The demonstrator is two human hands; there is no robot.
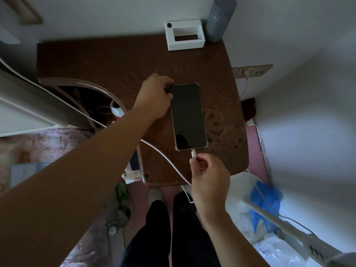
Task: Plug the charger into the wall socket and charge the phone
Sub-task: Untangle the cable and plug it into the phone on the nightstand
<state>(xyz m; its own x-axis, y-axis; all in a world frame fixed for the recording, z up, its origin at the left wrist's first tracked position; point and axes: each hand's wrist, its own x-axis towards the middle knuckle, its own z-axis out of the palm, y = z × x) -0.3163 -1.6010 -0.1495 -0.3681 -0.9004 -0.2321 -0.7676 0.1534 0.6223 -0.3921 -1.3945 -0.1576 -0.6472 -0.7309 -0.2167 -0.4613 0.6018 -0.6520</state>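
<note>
A black phone (187,116) in a clear case lies flat on the dark brown table (107,62), its screen dark. My left hand (154,95) grips the phone's top left corner. My right hand (209,178) pinches the white charging cable (165,158) just behind its connector (193,152), which sits at the phone's bottom port. The cable loops over the table's front edge. On the wall at the right, a white charger (246,73) sits in a beige wall socket (258,71), with a thin cord hanging down from it.
A white open-framed box (184,34) and a grey bottle (219,18) stand at the table's far edge. Below the table are a white cup (117,110), packets and my legs (173,234). A blue bag (266,199) and a white pole (289,226) lie at the lower right.
</note>
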